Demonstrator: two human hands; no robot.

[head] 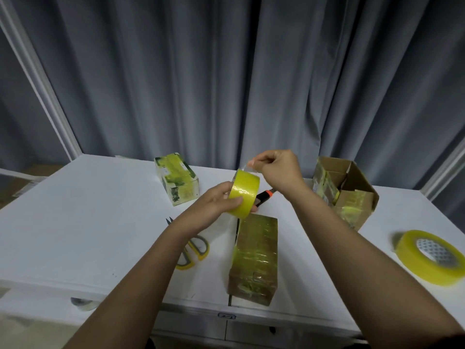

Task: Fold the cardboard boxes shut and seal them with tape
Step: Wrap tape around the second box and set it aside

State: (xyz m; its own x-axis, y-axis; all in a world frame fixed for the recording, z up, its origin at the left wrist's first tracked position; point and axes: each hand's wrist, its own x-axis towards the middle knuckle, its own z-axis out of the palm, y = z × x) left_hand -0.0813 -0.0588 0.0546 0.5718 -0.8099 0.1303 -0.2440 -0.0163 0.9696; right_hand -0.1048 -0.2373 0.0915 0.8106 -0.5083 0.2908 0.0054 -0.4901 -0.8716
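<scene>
While left hand (214, 205) grips tape roll (245, 196), right hand (276, 172) pinches its free end. Taped box (255, 258) on bench (100, 222) at 6 o'clock of roll.

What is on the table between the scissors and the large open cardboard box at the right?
In the head view, the taped brown box lies between the scissors and the open cardboard box. Farther back, an orange-and-black cutter shows partly behind the hands.

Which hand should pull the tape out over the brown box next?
Right. The right hand pinches the free tape end at the tape roll, which the left hand grips above the brown box.
</scene>
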